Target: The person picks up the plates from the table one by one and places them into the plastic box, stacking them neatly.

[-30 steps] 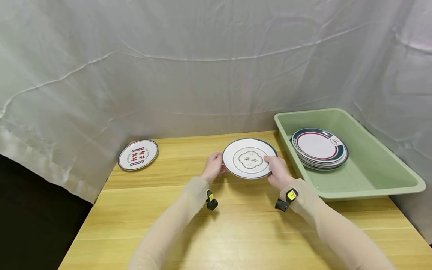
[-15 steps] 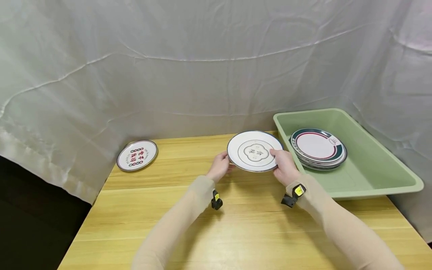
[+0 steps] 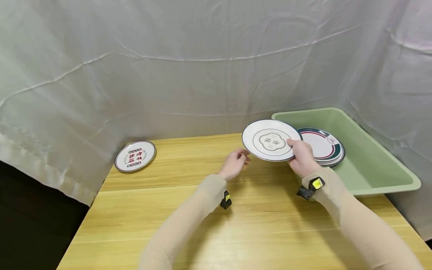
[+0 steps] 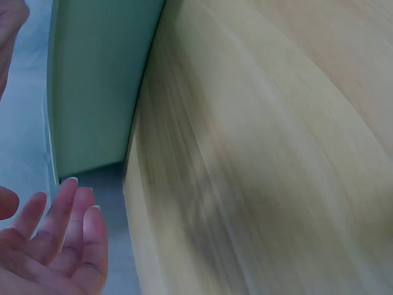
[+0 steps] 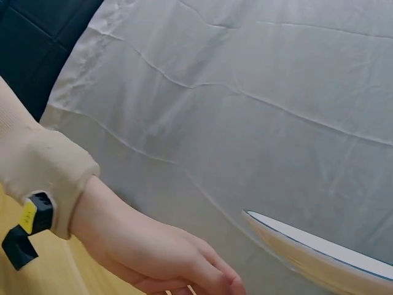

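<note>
A white plate (image 3: 251,137) with a thin blue rim and a flower-shaped emblem is in the air in the head view, tilted slightly. My right hand (image 3: 301,156) grips its right edge, thumb on the upper face and fingers hidden beneath. My left hand (image 3: 234,164) hovers just left of the plate, apart from it, with loosely bent fingers and nothing in them. The left wrist view shows those relaxed fingers (image 4: 58,236). In the right wrist view, a gap separates the left hand (image 5: 147,249) from the plate (image 5: 325,252).
A green tub (image 3: 374,170) stands at the right, holding a stack of plates (image 3: 318,144); the plate and right hand partly cover it. Another plate (image 3: 135,156) with red lettering lies at the table's (image 3: 189,225) far left corner. Grey cloth (image 3: 189,82) hangs behind.
My right hand has carried the plate right and upward, so it now overlaps the tub's edge. My left hand followed rightward and has come away from the plate's edge.
</note>
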`<action>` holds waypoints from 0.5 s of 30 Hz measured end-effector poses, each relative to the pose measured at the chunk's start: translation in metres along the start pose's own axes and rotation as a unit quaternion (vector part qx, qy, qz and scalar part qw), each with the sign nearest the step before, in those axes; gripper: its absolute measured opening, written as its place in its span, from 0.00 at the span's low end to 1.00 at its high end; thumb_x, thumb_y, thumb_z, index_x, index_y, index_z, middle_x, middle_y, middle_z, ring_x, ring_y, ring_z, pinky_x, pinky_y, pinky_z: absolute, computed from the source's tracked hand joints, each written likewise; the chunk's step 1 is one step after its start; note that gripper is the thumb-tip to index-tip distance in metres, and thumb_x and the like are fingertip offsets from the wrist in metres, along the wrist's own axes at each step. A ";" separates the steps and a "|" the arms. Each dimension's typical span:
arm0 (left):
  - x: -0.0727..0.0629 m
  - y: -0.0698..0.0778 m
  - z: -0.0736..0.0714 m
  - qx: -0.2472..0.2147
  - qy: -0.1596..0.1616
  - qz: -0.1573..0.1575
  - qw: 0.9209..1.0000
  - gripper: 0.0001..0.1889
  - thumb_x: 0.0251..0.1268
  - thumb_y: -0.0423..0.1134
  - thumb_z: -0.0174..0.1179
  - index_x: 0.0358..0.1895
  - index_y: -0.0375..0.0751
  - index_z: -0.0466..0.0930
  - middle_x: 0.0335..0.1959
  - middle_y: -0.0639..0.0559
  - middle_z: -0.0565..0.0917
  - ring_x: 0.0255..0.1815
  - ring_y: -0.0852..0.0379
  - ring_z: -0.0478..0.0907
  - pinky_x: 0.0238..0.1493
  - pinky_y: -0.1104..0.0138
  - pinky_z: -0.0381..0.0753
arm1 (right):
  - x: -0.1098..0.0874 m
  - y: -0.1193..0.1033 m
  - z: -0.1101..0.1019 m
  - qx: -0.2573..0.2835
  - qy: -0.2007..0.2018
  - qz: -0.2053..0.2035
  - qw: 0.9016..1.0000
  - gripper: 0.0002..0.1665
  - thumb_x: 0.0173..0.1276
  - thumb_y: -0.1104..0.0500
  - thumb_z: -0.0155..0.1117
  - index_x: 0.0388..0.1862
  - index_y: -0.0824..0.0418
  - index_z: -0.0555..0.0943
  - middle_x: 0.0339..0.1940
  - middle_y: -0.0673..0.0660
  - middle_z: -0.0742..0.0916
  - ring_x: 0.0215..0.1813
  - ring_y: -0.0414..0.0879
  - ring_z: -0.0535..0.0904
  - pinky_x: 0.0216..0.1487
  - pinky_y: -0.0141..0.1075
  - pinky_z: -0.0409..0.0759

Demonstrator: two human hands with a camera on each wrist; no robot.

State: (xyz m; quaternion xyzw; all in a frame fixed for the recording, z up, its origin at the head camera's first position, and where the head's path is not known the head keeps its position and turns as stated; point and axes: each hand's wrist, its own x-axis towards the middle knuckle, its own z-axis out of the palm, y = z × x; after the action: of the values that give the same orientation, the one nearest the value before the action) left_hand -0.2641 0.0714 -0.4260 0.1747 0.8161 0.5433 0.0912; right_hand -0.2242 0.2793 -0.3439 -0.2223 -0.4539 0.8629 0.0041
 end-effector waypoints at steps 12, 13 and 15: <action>0.003 0.033 0.038 0.147 -0.022 0.095 0.984 0.18 0.79 0.39 0.43 0.63 0.40 0.77 0.57 0.46 0.85 0.56 0.51 0.83 0.58 0.66 0.82 | 0.007 -0.029 -0.044 0.100 -0.024 -0.010 0.995 0.39 0.79 0.69 0.42 0.83 0.55 0.44 0.27 0.53 0.87 0.33 0.40 0.87 0.42 0.31 0.88; 0.003 0.036 0.041 0.160 -0.022 0.103 0.982 0.18 0.79 0.39 0.43 0.63 0.41 0.77 0.58 0.47 0.84 0.57 0.52 0.83 0.59 0.67 0.82 | 0.008 -0.032 -0.047 0.106 -0.024 -0.012 0.994 0.40 0.79 0.70 0.42 0.83 0.55 0.43 0.27 0.53 0.87 0.33 0.40 0.88 0.42 0.31 0.89; 0.004 0.040 0.047 0.182 -0.023 0.119 0.976 0.18 0.79 0.40 0.44 0.63 0.43 0.77 0.60 0.49 0.84 0.59 0.54 0.82 0.61 0.68 0.81 | 0.010 -0.036 -0.055 0.116 -0.022 -0.014 0.993 0.41 0.79 0.69 0.41 0.84 0.53 0.42 0.27 0.53 0.86 0.33 0.41 0.87 0.41 0.32 0.89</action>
State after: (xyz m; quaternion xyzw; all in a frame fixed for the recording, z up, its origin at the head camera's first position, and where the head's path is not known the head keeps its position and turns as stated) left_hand -0.2442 0.1269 -0.4073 0.2964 0.8726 0.3881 0.0116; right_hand -0.2193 0.3453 -0.3462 -0.1950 -0.3539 0.9142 0.0318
